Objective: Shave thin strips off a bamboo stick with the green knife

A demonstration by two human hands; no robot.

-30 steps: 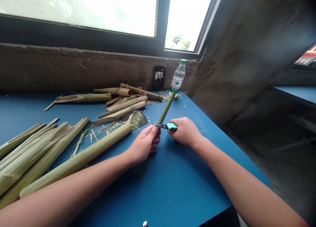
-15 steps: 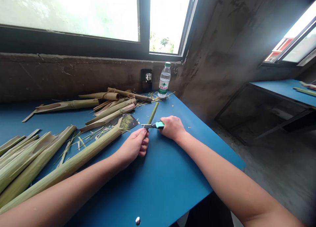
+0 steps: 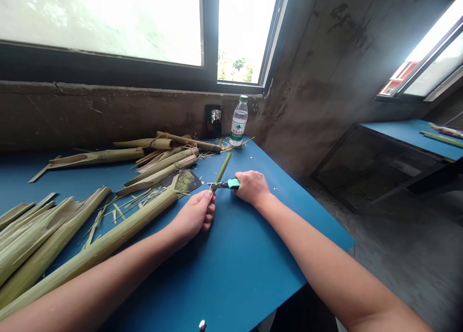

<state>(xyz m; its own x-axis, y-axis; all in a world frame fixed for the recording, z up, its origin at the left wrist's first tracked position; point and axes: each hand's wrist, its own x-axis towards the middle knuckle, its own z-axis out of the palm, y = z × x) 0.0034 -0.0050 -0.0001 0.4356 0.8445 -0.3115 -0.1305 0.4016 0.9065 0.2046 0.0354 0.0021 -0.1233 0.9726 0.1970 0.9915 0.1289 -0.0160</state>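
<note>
Hands sit close but apart: the left hand (image 3: 193, 215) clamps the lower end of a slim green bamboo stick (image 3: 221, 169), and the right hand (image 3: 252, 188), just beside it, closes on a teal-handled craft knife (image 3: 233, 183) whose blade (image 3: 220, 184) crosses the stick above the left fist. The stick's long axis tilts away toward a water bottle (image 3: 238, 121); split bamboo lengths (image 3: 54, 240) lie left of the bottle.

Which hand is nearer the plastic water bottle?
Right. The right hand is in front of the plastic water bottle, slightly to its right; the left hand is farther off, in front and to its left.
</note>
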